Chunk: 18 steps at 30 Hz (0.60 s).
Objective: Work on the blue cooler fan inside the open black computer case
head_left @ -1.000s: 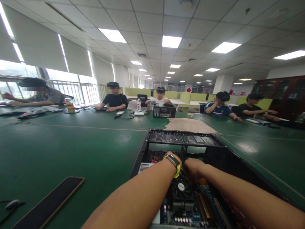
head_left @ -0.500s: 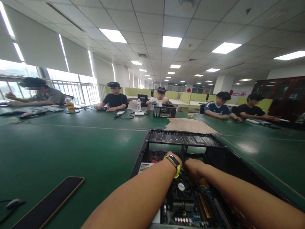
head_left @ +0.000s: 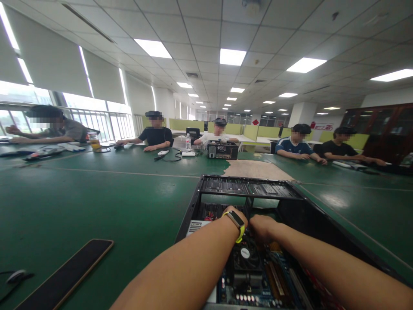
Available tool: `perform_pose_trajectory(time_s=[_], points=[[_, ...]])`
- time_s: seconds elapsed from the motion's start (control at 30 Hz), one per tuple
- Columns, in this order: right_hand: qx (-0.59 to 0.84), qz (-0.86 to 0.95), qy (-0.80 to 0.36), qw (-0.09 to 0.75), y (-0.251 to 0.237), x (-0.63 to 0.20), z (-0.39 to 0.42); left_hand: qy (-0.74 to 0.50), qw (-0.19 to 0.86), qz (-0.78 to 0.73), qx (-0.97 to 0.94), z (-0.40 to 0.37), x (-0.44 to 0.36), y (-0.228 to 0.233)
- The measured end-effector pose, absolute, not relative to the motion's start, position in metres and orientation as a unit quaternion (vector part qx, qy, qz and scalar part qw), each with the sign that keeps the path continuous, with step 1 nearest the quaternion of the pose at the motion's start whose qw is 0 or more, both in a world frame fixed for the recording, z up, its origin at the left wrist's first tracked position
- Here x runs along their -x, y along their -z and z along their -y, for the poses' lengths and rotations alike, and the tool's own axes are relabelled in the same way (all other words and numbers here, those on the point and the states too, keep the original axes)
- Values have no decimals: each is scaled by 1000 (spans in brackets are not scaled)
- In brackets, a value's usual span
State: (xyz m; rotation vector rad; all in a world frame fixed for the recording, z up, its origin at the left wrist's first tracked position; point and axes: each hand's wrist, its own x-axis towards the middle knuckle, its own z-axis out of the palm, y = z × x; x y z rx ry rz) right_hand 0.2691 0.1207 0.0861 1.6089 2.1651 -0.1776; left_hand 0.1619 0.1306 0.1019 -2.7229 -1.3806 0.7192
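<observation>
An open black computer case (head_left: 251,189) lies on its side in front of me, and both my hands reach down into it. My left hand (head_left: 239,212), below a watch with a yellow-green strap (head_left: 238,220), is bent at the wrist; its fingers are hidden. Close beside it, my right hand (head_left: 260,226) is curled with its fingertips out of sight low in the case; what it grips cannot be made out. Nearer to me sit a black CPU cooler fan (head_left: 245,255) and the blue motherboard (head_left: 266,293). A silvery power supply (head_left: 196,226) shows left of my hands.
On the green table (head_left: 129,202), a long dark flat pad (head_left: 69,271) lies at the left, near a cable (head_left: 16,277). Across the table sit several people. One has another computer case (head_left: 222,150); a water bottle (head_left: 188,141) and power strips (head_left: 188,153) stand nearby.
My hands keep almost the same place inside the case. Across the table, one person's arms have spread apart around the other case, and another person's hand has moved out to the left.
</observation>
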Motion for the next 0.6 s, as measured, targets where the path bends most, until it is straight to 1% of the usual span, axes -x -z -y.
perform_pose_trajectory(time_s=[0.37, 0.6], points=[[-575, -778, 62, 246, -85, -269, -121, -222, -16, 474, 852, -129, -162, -100], [-573, -784, 57, 233, -87, -268, -119, -205, -25, 494, 845, -137, -163, -90]])
